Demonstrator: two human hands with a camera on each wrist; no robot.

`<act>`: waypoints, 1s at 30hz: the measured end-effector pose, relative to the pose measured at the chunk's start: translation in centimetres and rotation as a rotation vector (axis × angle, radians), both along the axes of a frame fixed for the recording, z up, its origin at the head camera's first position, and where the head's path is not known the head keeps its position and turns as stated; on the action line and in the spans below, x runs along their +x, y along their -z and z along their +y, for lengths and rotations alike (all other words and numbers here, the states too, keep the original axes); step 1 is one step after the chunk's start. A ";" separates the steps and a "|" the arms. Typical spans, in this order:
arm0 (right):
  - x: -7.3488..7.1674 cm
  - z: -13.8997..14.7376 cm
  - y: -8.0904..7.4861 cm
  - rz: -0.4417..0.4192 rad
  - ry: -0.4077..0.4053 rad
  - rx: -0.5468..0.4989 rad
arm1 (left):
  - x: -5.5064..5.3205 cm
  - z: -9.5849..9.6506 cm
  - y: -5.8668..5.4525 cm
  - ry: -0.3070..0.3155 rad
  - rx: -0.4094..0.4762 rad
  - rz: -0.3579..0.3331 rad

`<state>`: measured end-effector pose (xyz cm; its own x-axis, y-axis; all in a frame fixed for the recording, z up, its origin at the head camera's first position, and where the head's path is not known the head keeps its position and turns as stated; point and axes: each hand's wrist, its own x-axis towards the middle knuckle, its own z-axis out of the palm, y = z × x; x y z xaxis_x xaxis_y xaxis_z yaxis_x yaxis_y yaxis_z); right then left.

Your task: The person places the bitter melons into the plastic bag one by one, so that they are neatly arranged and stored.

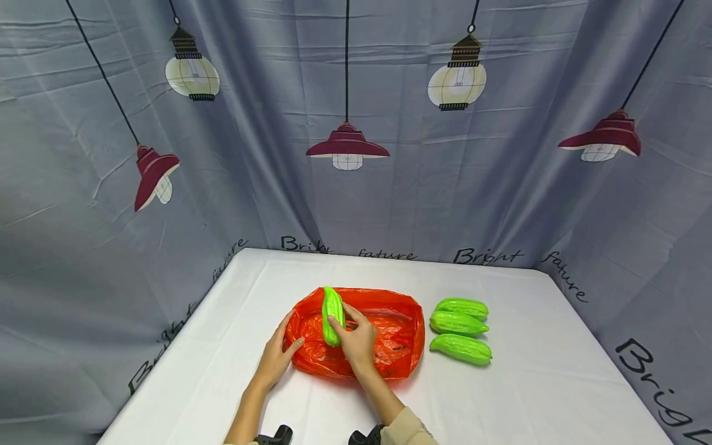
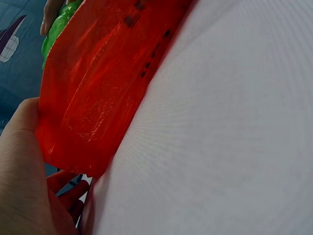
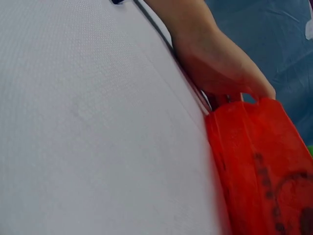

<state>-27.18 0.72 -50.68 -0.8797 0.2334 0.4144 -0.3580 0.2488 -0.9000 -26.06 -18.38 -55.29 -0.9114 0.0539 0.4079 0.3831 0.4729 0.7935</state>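
A red plastic bag (image 1: 356, 364) lies with its mouth spread wide on the white table. My left hand (image 1: 274, 355) grips the bag's left rim, thumb on the near side; the left wrist view shows this hand (image 2: 22, 161) with fingers behind the plastic. Above the opening, toward its left side, my right hand (image 1: 358, 340) pinches a bright green bitter melon (image 1: 332, 315), held roughly upright. In the left wrist view part of that melon (image 2: 61, 22) shows past the bag. The right wrist view shows the left hand (image 3: 220, 63) at the bag's corner; the right hand is out of that view.
Three more bitter melons, the back one (image 1: 463, 307), the middle one (image 1: 457, 322) and the front one (image 1: 461, 349), lie in a column right of the bag. A grey curtain (image 1: 345, 204) printed with lamps surrounds the white table (image 1: 534, 383).
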 end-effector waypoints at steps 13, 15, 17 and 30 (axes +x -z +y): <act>0.6 -2.1 0.9 -0.132 -0.020 0.118 | 0.0 0.0 0.1 -0.013 -0.006 -0.017; 0.6 -2.4 0.9 -0.141 -0.034 0.101 | 0.0 -0.1 0.1 -0.013 -0.009 -0.019; 0.6 -2.7 1.1 -0.151 -0.042 0.087 | 0.0 -0.1 0.2 -0.012 -0.009 -0.018; 0.5 -3.4 1.9 -0.196 -0.077 0.098 | 0.0 0.0 0.1 -0.017 -0.021 -0.010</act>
<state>-26.71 -2.66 -52.59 -0.9592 0.1295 0.2513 -0.2001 0.3171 -0.9270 -26.04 -18.38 -55.40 -0.9163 0.0465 0.3977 0.3668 0.4957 0.7872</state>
